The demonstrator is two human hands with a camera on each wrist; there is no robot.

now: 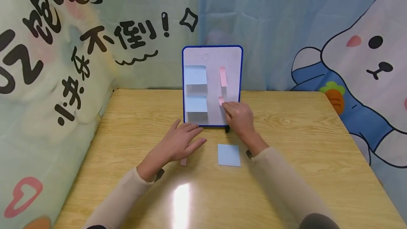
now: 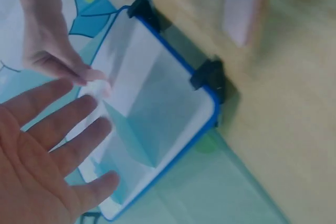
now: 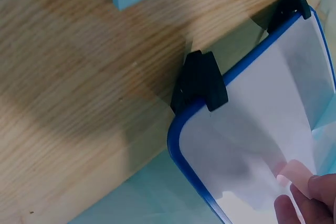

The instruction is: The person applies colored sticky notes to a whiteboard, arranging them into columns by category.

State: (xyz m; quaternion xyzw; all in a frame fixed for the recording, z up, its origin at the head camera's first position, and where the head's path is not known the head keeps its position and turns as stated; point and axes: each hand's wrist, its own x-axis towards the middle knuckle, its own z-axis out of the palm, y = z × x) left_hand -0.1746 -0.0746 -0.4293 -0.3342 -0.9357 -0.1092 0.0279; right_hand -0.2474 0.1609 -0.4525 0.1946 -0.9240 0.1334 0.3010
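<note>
A small whiteboard with a blue rim (image 1: 213,57) stands upright on the table. At its lower right, my right hand (image 1: 240,117) pinches a narrow pink sticky note (image 3: 296,176), which curls away from the board between thumb and finger. Higher on that side hangs another pink sticky note (image 1: 223,77). Two square blue sticky notes, an upper one (image 1: 195,75) and a lower one (image 1: 196,104), stick out from the left half. My left hand (image 1: 179,140) hovers before the board's lower left corner, fingers spread and holding nothing; the left wrist view shows its palm (image 2: 31,166).
On the table (image 1: 286,126) lies a blue sticky-note pad (image 1: 229,155) in front of the board. A pink pad (image 1: 183,162) is partly hidden under my left hand. Black clip feet (image 3: 202,82) hold the board's lower edge. Printed curtains (image 1: 254,27) hang behind and to the left.
</note>
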